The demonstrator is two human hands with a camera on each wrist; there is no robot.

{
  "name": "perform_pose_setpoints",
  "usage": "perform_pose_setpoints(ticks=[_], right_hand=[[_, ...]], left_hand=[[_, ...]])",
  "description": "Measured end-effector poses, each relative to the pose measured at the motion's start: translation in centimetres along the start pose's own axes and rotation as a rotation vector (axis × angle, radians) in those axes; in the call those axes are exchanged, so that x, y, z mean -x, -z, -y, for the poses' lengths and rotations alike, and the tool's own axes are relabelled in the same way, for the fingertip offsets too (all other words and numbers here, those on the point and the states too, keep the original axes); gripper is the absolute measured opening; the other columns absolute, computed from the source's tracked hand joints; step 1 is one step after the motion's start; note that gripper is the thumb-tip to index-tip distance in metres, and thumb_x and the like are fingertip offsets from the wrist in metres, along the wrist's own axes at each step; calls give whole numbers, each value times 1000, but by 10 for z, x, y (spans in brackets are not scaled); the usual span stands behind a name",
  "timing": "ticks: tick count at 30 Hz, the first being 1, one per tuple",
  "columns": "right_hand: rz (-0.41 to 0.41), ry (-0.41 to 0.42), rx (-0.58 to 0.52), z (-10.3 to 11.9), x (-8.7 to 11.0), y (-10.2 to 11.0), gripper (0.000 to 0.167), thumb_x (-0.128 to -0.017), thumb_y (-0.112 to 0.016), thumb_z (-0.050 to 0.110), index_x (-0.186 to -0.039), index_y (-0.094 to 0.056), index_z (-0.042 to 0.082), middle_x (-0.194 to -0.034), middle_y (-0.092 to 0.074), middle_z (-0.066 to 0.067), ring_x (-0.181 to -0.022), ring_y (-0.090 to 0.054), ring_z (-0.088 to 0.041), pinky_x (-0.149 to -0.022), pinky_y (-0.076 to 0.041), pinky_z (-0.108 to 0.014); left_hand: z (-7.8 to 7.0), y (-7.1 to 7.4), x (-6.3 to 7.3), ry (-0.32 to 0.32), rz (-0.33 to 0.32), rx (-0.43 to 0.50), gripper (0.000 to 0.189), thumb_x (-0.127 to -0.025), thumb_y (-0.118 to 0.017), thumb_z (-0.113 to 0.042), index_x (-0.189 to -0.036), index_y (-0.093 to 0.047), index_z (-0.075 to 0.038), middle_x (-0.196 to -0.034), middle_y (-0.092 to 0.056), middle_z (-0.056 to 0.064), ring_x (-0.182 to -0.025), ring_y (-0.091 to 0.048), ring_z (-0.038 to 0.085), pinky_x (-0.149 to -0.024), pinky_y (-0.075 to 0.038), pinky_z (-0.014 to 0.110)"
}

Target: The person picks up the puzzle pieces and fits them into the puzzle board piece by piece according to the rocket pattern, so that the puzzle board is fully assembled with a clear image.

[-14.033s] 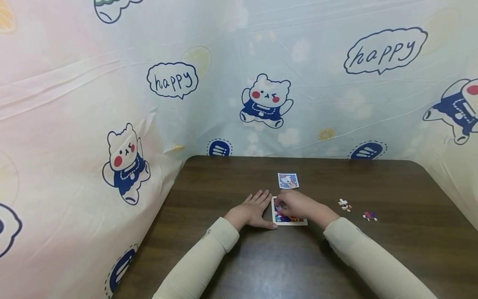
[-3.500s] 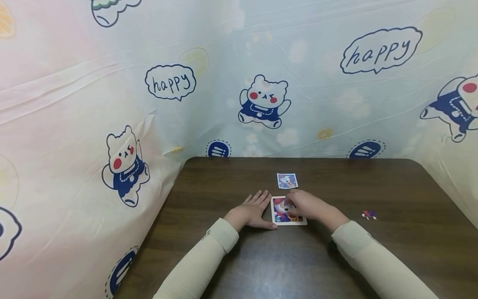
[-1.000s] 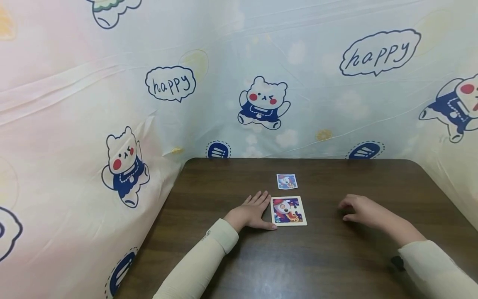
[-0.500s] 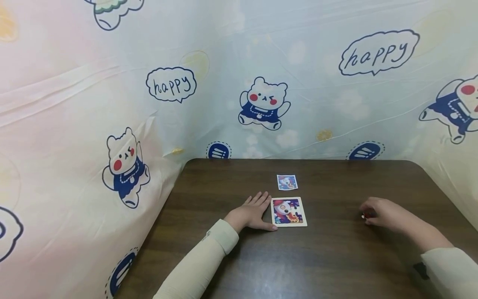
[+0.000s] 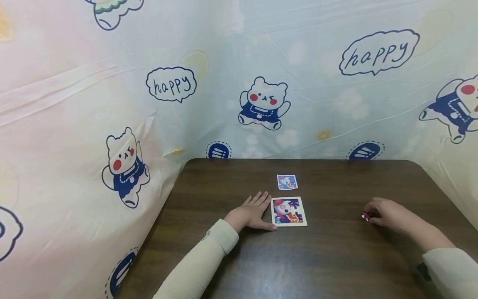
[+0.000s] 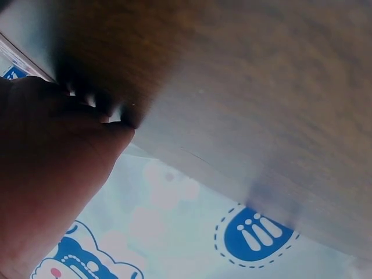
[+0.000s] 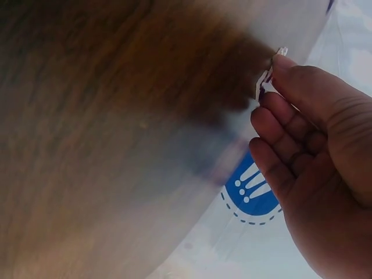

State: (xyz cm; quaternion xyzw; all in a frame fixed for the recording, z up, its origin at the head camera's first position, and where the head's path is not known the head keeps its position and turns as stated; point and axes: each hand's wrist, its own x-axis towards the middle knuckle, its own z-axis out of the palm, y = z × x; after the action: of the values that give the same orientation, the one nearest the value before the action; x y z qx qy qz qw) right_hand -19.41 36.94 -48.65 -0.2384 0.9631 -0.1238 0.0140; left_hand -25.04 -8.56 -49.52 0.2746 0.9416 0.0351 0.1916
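In the head view my left hand [image 5: 250,212] lies flat on the table with fingers spread. Its index finger and thumb touch the left side of a white-framed jigsaw puzzle [image 5: 289,211] showing a cartoon character; a pale gap shows toward the right of its picture. Over on the right, my right hand [image 5: 390,214] pinches a small red and purple jigsaw piece [image 5: 366,216] between thumb and fingers, low over the table. The right wrist view shows the jigsaw piece [image 7: 263,84] edge-on at the fingertips, the other fingers curled. Most of its face is hidden.
A small picture card [image 5: 287,182] lies just behind the puzzle with a similar image. The brown wooden table [image 5: 298,265] has rounded far corners. Behind and left of it hangs a printed cloth [image 5: 224,108] with bears and "happy" bubbles.
My right hand has left the puzzle, moved right and picked up the red-purple piece. Another loose piece on the right is gone from the table. The left hand stays in place.
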Motion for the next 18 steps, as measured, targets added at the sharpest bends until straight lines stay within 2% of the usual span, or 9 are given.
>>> perform_pose_setpoints(ticks=[12,18], right_hand=[[-17,-11,-5,2,-3,-5,20,-75,-83,7,-83,-65,10,-79,-55,5,-71,-51,-10,-60,-48,-30],[-9,-32,-27,3,-6,-7,22,-76,-84,9,-85,-64,10,-81,-55,5,-71,-50,-9,-60,-49,-29]], left_hand=[[-1,2,1,-4,10,-4,117,-75,-53,-85,-161,-9,-19,-167,-2,1,-152,1,24,-120,-7,49],[-1,2,2,-8,2,6,117,-75,-54,-84,-161,-9,-18,-167,-3,2,-152,0,24,-120,-7,49]])
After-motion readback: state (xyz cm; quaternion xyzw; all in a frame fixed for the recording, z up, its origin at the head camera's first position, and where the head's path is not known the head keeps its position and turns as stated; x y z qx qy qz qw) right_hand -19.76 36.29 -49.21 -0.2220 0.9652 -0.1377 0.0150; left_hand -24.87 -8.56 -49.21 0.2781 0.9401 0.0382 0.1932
